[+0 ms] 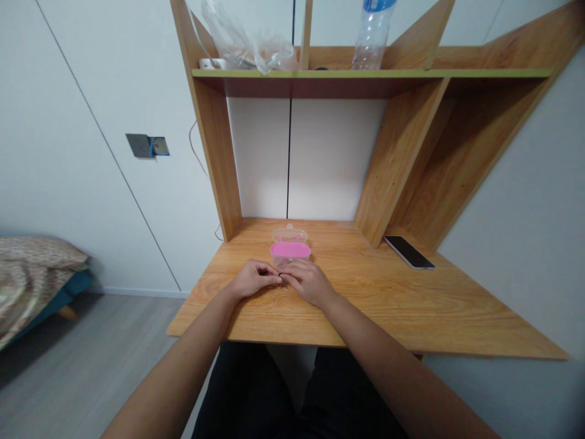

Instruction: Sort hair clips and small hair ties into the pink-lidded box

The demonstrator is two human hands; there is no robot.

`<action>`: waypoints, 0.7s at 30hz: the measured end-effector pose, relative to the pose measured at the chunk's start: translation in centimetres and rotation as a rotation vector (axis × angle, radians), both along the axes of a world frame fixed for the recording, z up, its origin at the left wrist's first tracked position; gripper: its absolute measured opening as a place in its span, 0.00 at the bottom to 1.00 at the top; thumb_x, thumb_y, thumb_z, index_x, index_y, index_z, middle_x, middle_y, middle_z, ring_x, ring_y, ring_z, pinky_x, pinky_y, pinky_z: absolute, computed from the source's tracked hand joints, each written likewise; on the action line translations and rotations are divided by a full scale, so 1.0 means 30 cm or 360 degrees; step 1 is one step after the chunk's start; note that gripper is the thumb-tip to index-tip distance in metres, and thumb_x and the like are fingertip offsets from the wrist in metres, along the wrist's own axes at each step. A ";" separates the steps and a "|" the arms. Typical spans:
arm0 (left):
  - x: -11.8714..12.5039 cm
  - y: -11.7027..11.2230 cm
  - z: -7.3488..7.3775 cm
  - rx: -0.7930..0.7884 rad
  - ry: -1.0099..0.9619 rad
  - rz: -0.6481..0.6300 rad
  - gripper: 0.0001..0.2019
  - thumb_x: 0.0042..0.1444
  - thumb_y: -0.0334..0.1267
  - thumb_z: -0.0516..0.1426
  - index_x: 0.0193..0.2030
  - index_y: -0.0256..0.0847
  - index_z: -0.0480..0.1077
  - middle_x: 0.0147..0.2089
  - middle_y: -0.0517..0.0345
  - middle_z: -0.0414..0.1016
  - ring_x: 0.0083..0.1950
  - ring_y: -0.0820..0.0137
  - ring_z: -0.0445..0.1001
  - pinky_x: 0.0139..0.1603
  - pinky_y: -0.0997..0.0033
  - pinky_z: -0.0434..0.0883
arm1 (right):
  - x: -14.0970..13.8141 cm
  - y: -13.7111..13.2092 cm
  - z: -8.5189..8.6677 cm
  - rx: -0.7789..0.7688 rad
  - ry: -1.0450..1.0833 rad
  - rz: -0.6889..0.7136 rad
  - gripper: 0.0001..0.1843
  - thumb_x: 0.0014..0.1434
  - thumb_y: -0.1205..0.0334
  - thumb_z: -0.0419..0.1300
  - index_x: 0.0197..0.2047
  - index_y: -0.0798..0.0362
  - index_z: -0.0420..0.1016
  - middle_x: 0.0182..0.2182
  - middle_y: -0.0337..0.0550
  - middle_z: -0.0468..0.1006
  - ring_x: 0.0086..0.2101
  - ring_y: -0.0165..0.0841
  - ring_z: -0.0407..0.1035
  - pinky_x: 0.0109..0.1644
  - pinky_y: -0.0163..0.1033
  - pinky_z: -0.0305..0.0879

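Observation:
My left hand (255, 278) and my right hand (309, 280) meet over the desk, near its front edge. Thumb and fingers of both are pinched together on a small dark curved band (280, 275), mostly covered by the fingertips. Too little of it shows to tell its kind. Just behind the hands stands a small clear plastic box (276, 259) with a pink top (290, 249). Its transparent lid (289, 235) is flipped back toward the wall. Under the fingertips, some thin, faint loops (285, 287) lie on the wood, too small to make out.
The wooden desk (375, 305) has side panels and an overhead shelf (365, 74). A phone (409, 252) lies at the right. A plastic bag (256, 52) and a clear bottle (372, 36) stand on the shelf. At far left is a bed (36, 274).

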State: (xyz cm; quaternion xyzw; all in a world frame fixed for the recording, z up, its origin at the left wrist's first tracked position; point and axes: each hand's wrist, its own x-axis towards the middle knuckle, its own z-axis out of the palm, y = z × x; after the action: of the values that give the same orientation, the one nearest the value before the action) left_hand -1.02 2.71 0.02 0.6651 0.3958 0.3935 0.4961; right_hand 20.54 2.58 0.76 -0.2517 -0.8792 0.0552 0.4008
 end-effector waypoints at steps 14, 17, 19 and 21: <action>0.014 -0.004 0.008 0.0056 -0.0127 0.0176 0.22 0.46 0.53 0.69 0.37 0.33 0.77 0.29 0.53 0.79 0.26 0.72 0.74 0.31 0.71 0.72 | 0.014 -0.013 0.030 -0.0033 0.0207 -0.0135 0.05 0.65 0.62 0.60 0.41 0.48 0.78 0.37 0.44 0.81 0.41 0.39 0.74 0.49 0.46 0.69; 0.009 0.008 0.003 0.0156 -0.0107 0.0372 0.20 0.51 0.53 0.64 0.34 0.34 0.76 0.23 0.60 0.73 0.21 0.76 0.66 0.24 0.76 0.63 | 0.033 0.005 0.030 -0.0014 0.0382 -0.0303 0.06 0.65 0.61 0.60 0.41 0.48 0.79 0.37 0.45 0.78 0.42 0.41 0.72 0.52 0.49 0.68; 0.001 0.020 -0.003 0.0248 -0.0092 0.0551 0.17 0.53 0.51 0.63 0.32 0.35 0.74 0.22 0.62 0.70 0.21 0.77 0.63 0.23 0.76 0.59 | 0.047 0.021 0.030 -0.0019 0.0508 -0.0434 0.07 0.64 0.60 0.60 0.41 0.48 0.80 0.38 0.46 0.76 0.43 0.41 0.71 0.52 0.49 0.67; -0.008 0.032 -0.008 0.0327 -0.0076 0.0714 0.16 0.54 0.49 0.62 0.31 0.36 0.73 0.22 0.63 0.68 0.21 0.77 0.60 0.23 0.76 0.55 | 0.058 0.038 0.028 -0.0041 0.0614 -0.0543 0.07 0.63 0.59 0.61 0.41 0.48 0.81 0.38 0.46 0.73 0.43 0.41 0.70 0.51 0.48 0.68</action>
State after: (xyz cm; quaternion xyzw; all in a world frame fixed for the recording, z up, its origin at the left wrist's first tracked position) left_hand -1.26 3.68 -0.22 0.5981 0.4797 0.5476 0.3351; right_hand 22.27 3.71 1.58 -0.3864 -0.7304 0.0449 0.5615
